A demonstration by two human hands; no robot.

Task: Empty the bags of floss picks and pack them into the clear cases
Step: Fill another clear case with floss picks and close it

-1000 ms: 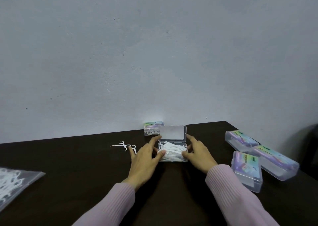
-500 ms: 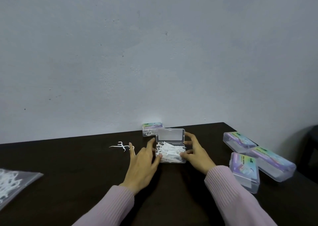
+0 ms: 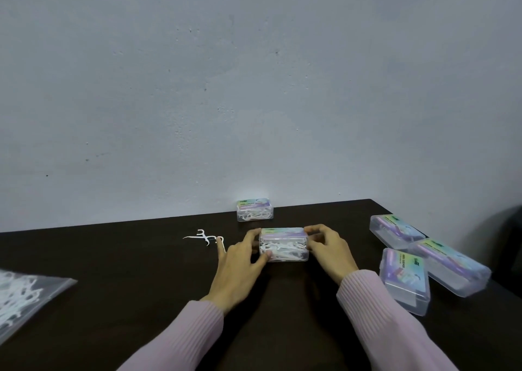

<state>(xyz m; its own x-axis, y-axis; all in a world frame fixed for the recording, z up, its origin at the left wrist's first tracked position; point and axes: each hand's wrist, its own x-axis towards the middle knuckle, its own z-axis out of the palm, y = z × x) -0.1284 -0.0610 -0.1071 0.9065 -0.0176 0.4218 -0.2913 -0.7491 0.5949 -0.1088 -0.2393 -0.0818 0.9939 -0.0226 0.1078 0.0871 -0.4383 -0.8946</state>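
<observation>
sitting between left hand (image 3: 238,266) and right hand (image 3: 332,250), clear case (image 3: 284,245).

case (image 3: 284,245): between the fingers (image 3: 252,236) of both hands
loose picks (image 3: 204,238): left of the fingers
second case (image 3: 255,209): behind them
three cases (image 3: 423,257): right
bag (image 3: 25,294): far left

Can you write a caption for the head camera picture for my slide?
Both hands, left and right, press shut a clear plastic case of white floss picks on a dark table.
</observation>
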